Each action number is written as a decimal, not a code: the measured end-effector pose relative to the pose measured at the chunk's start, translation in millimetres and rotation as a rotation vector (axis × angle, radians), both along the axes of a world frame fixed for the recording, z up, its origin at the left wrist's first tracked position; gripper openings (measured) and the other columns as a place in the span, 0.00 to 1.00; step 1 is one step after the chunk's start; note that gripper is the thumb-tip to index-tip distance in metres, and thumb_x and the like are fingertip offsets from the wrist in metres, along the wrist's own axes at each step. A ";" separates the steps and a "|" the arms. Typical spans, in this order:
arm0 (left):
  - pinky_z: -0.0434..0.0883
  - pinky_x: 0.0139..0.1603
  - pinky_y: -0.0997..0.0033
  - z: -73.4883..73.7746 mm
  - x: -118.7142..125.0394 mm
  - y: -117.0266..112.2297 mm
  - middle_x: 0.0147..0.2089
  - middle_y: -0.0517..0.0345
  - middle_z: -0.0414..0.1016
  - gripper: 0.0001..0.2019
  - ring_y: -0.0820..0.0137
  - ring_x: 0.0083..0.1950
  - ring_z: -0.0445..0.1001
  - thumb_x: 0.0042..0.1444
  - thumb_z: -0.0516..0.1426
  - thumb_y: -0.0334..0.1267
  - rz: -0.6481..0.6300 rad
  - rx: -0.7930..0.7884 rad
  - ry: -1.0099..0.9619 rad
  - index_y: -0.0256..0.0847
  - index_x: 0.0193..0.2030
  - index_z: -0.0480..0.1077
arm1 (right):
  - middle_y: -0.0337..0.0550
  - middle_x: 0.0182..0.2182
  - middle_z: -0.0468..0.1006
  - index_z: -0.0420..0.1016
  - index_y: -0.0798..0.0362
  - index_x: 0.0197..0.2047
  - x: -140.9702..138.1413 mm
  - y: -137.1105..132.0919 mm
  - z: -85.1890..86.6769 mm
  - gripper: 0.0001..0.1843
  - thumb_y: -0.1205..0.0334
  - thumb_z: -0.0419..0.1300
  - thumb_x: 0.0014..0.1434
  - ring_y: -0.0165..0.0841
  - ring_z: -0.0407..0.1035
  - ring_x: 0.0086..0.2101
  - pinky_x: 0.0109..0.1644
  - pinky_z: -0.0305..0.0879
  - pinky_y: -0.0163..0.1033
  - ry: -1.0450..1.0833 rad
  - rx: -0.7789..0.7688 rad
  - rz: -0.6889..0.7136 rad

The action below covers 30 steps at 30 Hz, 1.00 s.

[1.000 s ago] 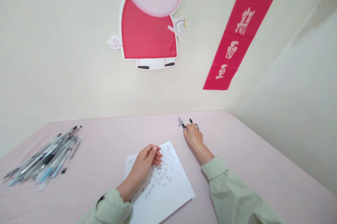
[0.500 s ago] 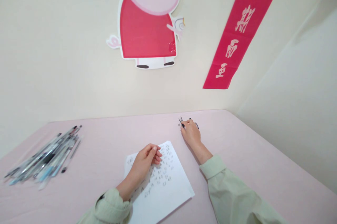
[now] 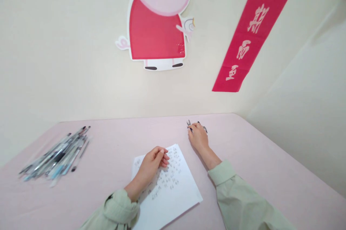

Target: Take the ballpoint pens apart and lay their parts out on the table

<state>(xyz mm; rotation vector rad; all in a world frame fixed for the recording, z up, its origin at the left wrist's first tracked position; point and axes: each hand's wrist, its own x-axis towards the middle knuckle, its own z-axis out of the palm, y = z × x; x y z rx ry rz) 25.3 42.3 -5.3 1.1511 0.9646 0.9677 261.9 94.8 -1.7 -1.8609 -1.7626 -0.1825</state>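
My left hand rests over the upper left part of a white sheet of paper covered in rows of dark handwriting. Its fingers are curled in, thumb against them, and I see nothing in them. My right hand is beyond the paper, near the table's far edge, fingers bent down over a small group of thin black objects. A short dark piece shows by the fingertips. The hand covers most of the group, so its kind is unclear.
On the left side of the pink-covered table lies a loose pile of pens, some with black caps and some pale blue. Behind the table stands a pale wall with a cartoon pig cutout and a red banner with white characters.
The view has turned slightly left, so everything sits farther right in the picture. Both hands keep nearly the same places, left over the paper, right at the black objects.
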 end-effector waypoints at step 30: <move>0.62 0.39 0.62 43.1 -197.7 2.4 0.40 0.39 0.75 0.13 0.55 0.41 0.74 0.58 0.48 0.37 0.378 0.368 1.772 0.33 0.38 0.70 | 0.41 0.36 0.74 0.75 0.49 0.39 -99.7 -49.1 -0.1 0.13 0.63 0.49 0.61 0.33 0.69 0.35 0.41 0.61 0.37 0.243 -0.323 0.607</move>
